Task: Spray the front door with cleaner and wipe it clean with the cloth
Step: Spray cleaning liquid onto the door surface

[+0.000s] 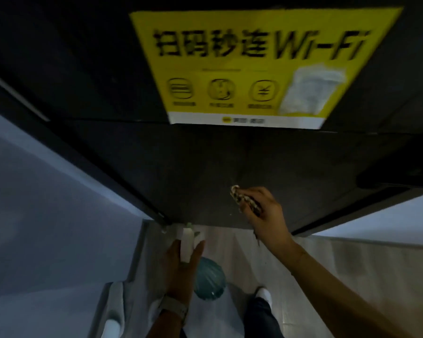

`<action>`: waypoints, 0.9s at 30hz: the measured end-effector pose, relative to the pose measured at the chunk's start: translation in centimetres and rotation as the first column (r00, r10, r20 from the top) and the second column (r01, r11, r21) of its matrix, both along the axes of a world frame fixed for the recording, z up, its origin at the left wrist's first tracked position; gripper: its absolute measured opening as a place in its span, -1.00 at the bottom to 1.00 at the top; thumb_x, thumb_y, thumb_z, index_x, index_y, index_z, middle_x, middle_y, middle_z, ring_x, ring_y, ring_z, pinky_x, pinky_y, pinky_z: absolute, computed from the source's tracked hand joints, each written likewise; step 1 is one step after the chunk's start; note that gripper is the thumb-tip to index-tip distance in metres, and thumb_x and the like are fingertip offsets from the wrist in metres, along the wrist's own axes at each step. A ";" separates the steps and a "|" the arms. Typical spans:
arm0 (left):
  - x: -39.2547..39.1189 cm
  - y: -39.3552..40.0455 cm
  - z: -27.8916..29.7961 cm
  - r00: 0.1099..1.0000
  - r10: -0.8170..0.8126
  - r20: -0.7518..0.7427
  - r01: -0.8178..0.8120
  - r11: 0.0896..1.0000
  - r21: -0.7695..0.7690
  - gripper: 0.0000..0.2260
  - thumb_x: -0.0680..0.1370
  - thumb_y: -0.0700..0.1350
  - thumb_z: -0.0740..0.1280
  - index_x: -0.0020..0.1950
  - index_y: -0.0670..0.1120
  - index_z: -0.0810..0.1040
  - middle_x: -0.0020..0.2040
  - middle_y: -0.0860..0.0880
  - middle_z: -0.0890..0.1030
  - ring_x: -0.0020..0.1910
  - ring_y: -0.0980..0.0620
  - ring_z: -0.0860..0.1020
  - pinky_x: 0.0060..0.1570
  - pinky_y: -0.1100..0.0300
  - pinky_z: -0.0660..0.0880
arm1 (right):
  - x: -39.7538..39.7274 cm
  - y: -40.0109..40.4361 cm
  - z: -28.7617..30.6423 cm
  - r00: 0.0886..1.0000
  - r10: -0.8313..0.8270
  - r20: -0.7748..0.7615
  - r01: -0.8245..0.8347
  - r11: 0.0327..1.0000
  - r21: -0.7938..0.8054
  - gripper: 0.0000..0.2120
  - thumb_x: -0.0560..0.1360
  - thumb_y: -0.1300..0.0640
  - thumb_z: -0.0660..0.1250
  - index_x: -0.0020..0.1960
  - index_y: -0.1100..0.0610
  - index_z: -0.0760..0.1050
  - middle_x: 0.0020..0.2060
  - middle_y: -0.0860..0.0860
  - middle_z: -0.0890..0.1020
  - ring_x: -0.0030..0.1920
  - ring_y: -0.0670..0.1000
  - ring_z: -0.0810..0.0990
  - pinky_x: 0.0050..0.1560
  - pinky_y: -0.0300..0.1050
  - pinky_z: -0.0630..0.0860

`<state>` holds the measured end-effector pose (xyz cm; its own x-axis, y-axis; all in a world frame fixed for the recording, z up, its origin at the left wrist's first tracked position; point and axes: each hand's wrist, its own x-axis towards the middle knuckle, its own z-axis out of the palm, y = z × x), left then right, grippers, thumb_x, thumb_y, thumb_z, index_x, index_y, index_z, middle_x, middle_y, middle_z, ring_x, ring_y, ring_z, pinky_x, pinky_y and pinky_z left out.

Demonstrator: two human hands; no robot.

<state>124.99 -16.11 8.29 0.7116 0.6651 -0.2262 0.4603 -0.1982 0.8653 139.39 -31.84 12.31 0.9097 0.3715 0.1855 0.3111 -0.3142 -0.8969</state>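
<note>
— How far along is the cleaning looking to you?

— Somewhere in the middle, I'd judge. The right hand is pressing a crumpled, patterned brown-and-cream cloth against the dark, matte front door, low on the panel, at about five o'clock from the door's centre. Its fingers are curling round the cloth and bunching it.

— And the cleaner?

— The left hand is gripping a white-headed spray bottle with a ribbed teal plastic body, hanging at about seven o'clock from the cloth, nozzle pointing toward the door's bottom edge. The fingers are wrapping round the neck; whether one is resting on the trigger, I cannot tell.

— Is the door looking wet?

— A few pale specks are showing near the cloth, possibly droplets, but the picture is dim and blurred, so I'm not vouching for it. Spraying seems at least started, since wiping is going on.

— What is remaining?

— Probably much of the panel. The yellow Wi-Fi poster is sitting at twelve o'clock above the cloth, and the dark area beside it is giving no sign either way of being wiped.
</note>
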 end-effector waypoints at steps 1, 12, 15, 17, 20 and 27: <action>-0.9 1.9 -0.5 1.000 -0.016 -0.015 0.017 1.000 0.014 -0.80 0.40 -0.07 0.54 -0.15 -0.13 0.58 -0.31 0.02 0.57 -0.27 0.23 0.55 -0.32 0.46 0.41 | -0.7 1.8 -0.8 0.999 -0.001 -0.034 0.000 1.000 -0.014 -0.70 0.48 0.34 0.37 0.17 0.09 0.57 0.03 -0.13 0.52 0.04 -0.31 0.53 0.08 -0.46 0.42; -8.6 22.4 -8.2 0.986 -0.168 0.007 0.168 0.984 -0.058 -0.75 0.54 -0.03 0.40 0.20 -0.02 0.64 -0.04 -0.01 0.69 0.04 0.07 0.61 -0.01 0.09 0.57 | -8.4 21.9 -10.5 0.744 -0.248 -0.621 0.263 0.962 -0.069 -0.92 0.56 0.17 0.34 -0.10 0.04 0.57 -0.29 0.17 0.61 -0.41 0.04 0.54 -0.50 -0.12 0.48; -8.6 26.2 -12.2 0.979 -0.203 -0.007 0.203 0.977 -0.066 -0.75 0.56 0.00 0.37 0.15 -0.11 0.64 -0.09 0.20 0.65 -0.05 0.22 0.61 -0.07 0.23 0.56 | -9.6 24.9 -14.7 0.653 -0.297 -0.697 0.321 0.942 -0.100 -0.95 0.56 0.15 0.34 -0.07 0.07 0.58 -0.29 0.12 0.63 -0.39 0.04 0.54 -0.47 -0.12 0.50; -8.4 28.4 -16.7 0.976 -0.206 -0.078 0.200 0.977 -0.077 -0.62 0.52 0.18 0.33 0.09 -0.11 0.62 -0.21 0.21 0.63 -0.20 0.23 0.59 -0.16 0.21 0.57 | -10.1 26.5 -18.4 0.607 -0.299 -0.736 0.314 0.941 -0.123 -0.95 0.56 0.14 0.35 -0.06 0.04 0.59 -0.27 0.10 0.65 -0.35 0.04 0.57 -0.40 -0.09 0.52; -8.0 30.9 -24.6 0.955 -0.224 -0.197 0.207 0.973 -0.102 -0.52 0.45 0.30 0.26 0.06 -0.06 0.63 -0.14 0.08 0.68 -0.13 0.11 0.64 -0.09 -0.02 0.59 | -10.3 28.5 -25.3 0.559 -0.285 -0.779 0.293 0.946 -0.136 -0.91 0.56 0.19 0.34 -0.03 0.03 0.59 -0.25 0.08 0.65 -0.31 0.03 0.58 -0.32 -0.08 0.52; -5.0 34.1 -42.3 0.924 -0.180 -0.336 0.220 0.972 0.085 -0.73 0.55 -0.07 0.40 0.07 -0.27 0.62 -0.05 -0.19 0.67 0.00 -0.06 0.60 -0.09 0.36 0.34 | -10.2 32.5 -43.0 0.474 -0.238 -0.848 0.275 0.955 -0.114 -0.85 0.52 0.25 0.37 0.08 0.11 0.60 -0.27 0.06 0.64 -0.33 0.02 0.58 -0.33 -0.14 0.53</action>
